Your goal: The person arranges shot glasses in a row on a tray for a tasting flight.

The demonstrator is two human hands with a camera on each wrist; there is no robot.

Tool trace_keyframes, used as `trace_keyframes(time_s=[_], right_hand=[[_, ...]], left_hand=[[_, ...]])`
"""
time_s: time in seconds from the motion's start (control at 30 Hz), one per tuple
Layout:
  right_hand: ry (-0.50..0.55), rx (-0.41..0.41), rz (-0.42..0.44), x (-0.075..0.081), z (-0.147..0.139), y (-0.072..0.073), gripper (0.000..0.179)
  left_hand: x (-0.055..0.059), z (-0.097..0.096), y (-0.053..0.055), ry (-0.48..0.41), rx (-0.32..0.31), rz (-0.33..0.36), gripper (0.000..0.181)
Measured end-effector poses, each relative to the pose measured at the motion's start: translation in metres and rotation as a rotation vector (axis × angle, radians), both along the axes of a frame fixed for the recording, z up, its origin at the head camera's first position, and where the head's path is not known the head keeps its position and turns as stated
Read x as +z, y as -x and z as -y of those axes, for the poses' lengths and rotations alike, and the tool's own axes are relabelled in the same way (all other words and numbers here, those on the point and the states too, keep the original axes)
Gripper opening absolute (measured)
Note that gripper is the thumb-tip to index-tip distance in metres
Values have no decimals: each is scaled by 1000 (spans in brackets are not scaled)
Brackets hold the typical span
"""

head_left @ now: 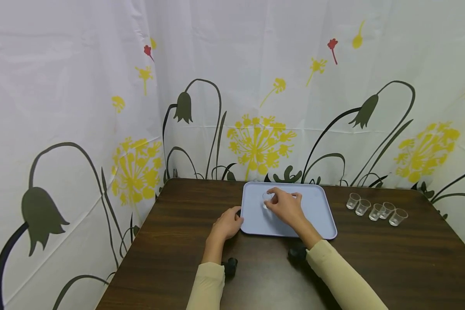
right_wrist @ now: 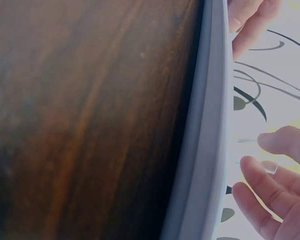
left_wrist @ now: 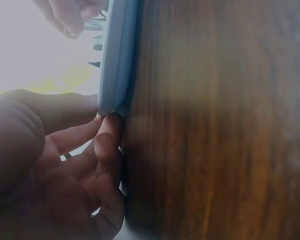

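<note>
Pale blue tray (head_left: 314, 215) needing steadying: left hand (head_left: 226, 224) pinching its left rim, light, even pressure probably serving best. Right hand (head_left: 287, 206) curling thumb and finger round cup (head_left: 266, 200) at tray's left part; whether base is touching tray, cannot tell. Handling it upright, hardly squeezing, seeming wise. Tray lying flat, showing low raised rim; cup showing small, clear, hard to pick out.

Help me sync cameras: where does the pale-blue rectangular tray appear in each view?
Head: tray, just right of centre, below mid-height.
Left wrist: tray edge-on, top, left of centre.
Right wrist: tray edge-on, right of centre.
Shared landmark: dark-brown wood-grain table.
</note>
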State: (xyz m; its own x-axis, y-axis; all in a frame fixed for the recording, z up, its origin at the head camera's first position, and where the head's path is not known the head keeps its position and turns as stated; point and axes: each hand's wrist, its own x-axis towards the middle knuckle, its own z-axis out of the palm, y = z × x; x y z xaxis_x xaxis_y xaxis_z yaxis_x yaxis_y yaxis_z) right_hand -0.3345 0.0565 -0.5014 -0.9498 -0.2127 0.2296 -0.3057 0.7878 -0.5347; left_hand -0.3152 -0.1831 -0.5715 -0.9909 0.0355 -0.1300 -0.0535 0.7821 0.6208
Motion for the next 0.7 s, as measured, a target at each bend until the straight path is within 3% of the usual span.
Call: trace_keyframes(time_s=[0.33,0.7], right_hand=[[-4,-8,16,0,-13,-5,47],[52,-33,49,14,-67,-15,43]], left_hand=[[-3,-1,3,-10,-17,-1,55],[-2,3,4,-13,-16,46,56]])
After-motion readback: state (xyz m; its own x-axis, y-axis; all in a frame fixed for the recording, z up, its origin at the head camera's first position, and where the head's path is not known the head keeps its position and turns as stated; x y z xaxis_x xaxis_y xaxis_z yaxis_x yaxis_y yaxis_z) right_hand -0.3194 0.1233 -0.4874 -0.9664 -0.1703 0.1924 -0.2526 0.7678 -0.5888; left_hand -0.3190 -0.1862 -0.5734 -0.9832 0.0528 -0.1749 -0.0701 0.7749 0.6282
